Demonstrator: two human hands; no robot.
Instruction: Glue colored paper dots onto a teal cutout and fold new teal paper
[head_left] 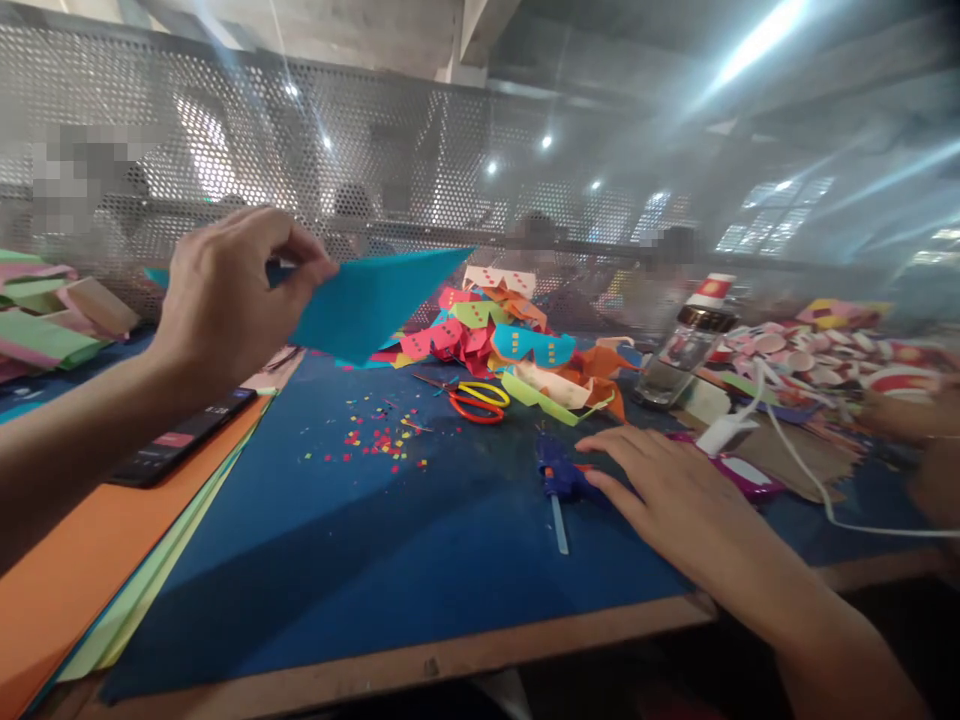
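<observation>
Through the head camera I see a blue desk (360, 580), its near corners and left side partly out of frame. My left hand (232, 280), raised on the left, pinches a folded sheet of turquoise paper (367, 310) between thumb and fingers, above the desk; the hand covers the paper's middle, so I cannot make out the whole fold. My right hand (667, 480) is loosely spread, fingers extended, at a dark blue glue gun (556, 468); it hides the handle, and I cannot tell whether skin meets plastic. A pale glue stick (560, 525) juts towards me.

Beyond lie red-and-yellow scissors (480, 400), tiny paper scraps (382, 440) and a heap of cut paper shapes (465, 330), too jumbled to count. My left forearm partly blocks a phone (195, 430) on orange sheets (97, 540), which the frame cuts off. On the right stands a clear bottle (671, 355); at the right edge, another person's arm (919, 425) is blurred. Figures behind the perforated screen (420, 150) are indistinct.
</observation>
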